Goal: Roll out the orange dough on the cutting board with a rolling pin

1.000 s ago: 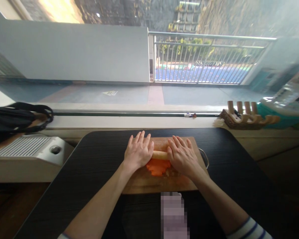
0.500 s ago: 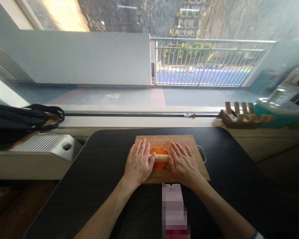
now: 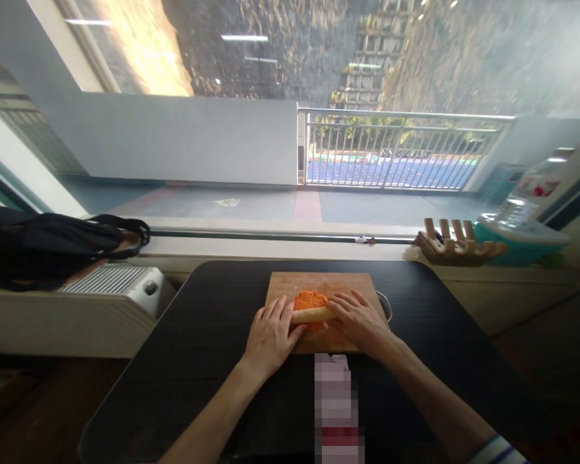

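Note:
A pale wooden rolling pin [image 3: 312, 315] lies crosswise over a flat patch of orange dough [image 3: 310, 299]. The dough's upper edge looks crumbly, and a little orange shows below the pin too. My left hand [image 3: 272, 332] closes over the pin's left end, thumb on the near side. Over the right end my right hand [image 3: 360, 322] is curled, fingers bent and pointing inward. Both hands hide the pin's ends. Underneath is a wooden cutting board [image 3: 280, 283] with a metal handle at its right side.
The board rests on a black table [image 3: 212, 309]. On the windowsill at right are a wooden rack with pegs [image 3: 457, 245], a teal container [image 3: 522, 241] and a plastic bottle [image 3: 531, 187]. A black bag [image 3: 67, 241] lies at left above a white vented unit [image 3: 120, 283]. A blurred pinkish item [image 3: 333, 399] is nearest me.
The rolling pin has shifted slightly toward me across the dough, baring more orange beyond it. My fingers, flatter and more outstretched before, now curl around the pin. The camera view has tilted.

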